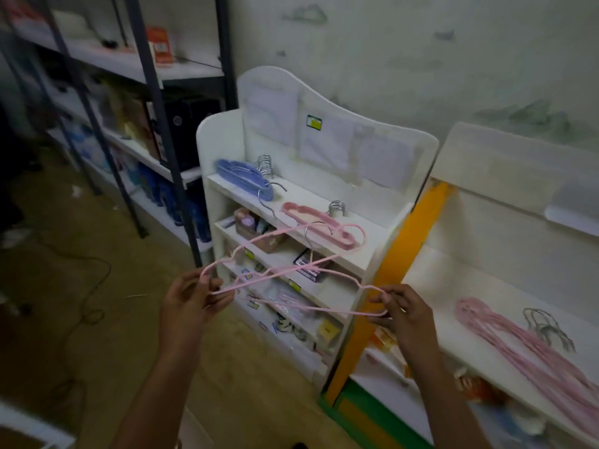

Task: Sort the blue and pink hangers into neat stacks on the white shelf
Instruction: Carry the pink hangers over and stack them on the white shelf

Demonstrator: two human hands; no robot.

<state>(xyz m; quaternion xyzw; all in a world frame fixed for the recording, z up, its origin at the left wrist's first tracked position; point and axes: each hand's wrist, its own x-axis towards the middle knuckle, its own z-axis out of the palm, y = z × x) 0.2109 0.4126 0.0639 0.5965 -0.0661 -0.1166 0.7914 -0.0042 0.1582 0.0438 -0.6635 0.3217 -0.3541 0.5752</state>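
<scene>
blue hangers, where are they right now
In the head view, the blue hangers lie stacked at the left end of the white shelf's top board, left of the pink stack.

The pink hangers [291,273] held between the hands overlap, so their count cannot be told. Behind them, small goods on the white shelf [366,222]'s lower levels are partly hidden and too blurred to identify. At 3 o'clock, a pink pile [525,338] runs off the right edge. At 10 o'clock, boxes on the metal rack [155,92] are dim and smeared. Papers on the shelf's back panel [324,137] are unreadable.
</scene>
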